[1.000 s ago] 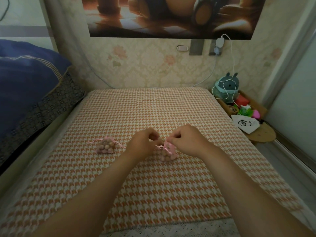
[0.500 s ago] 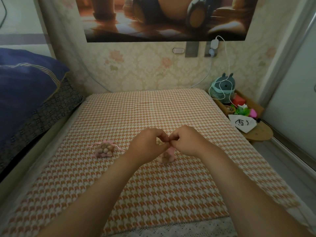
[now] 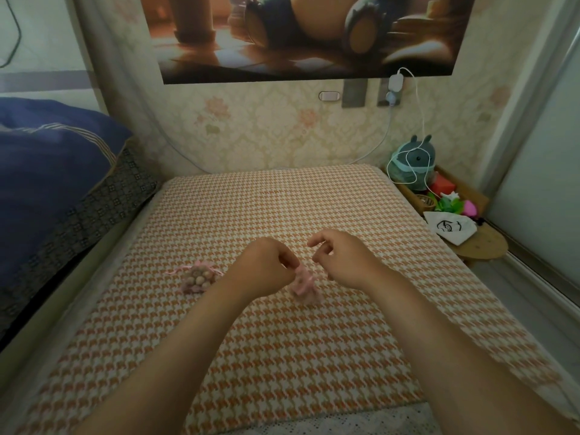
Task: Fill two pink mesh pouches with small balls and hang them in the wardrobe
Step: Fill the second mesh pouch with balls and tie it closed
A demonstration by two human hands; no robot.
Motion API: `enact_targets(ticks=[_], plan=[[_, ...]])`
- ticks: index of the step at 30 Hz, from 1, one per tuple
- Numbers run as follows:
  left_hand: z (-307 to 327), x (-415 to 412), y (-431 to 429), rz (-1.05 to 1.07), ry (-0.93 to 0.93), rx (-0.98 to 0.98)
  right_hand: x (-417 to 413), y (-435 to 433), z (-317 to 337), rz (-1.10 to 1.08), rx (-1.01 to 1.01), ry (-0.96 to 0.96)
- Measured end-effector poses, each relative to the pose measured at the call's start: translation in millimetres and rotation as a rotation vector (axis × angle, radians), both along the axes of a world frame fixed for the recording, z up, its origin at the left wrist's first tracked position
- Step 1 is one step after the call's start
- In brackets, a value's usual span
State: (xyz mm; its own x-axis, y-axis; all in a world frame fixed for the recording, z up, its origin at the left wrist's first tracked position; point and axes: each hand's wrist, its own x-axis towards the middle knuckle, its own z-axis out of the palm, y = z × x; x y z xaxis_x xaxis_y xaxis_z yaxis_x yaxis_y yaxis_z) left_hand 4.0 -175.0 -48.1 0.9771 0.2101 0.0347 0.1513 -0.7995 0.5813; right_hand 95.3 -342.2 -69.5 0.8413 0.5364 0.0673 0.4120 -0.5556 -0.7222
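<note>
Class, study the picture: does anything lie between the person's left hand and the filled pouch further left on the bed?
Nothing visible does. Only bare checked bedcover separates the left hand from that pouch; the other pouch is at its fingertips.

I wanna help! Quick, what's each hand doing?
Left hand: pinches the top of the pink pouch.
Right hand: fingers curled; cannot tell if it holds anything.

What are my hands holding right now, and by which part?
The left hand pinches the pink pouch below it at its gathered top. The right hand is curled beside it; whether it holds anything cannot be told.
</note>
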Motion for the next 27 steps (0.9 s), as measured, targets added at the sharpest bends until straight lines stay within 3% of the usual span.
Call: enact_targets(ticks=[9,19,27], plan=[[3,-13,25,0.024,0.029,0.030,-6,18,-29,0.015,-0.220,-0.085],[-8,-14,43,-0.063,0.029,-0.077,1,32,-48,-0.040,-0.247,-0.135],[-13,-13,54,-0.084,0.014,-0.133,-15,55,-5,-0.061,0.249,-0.155]])
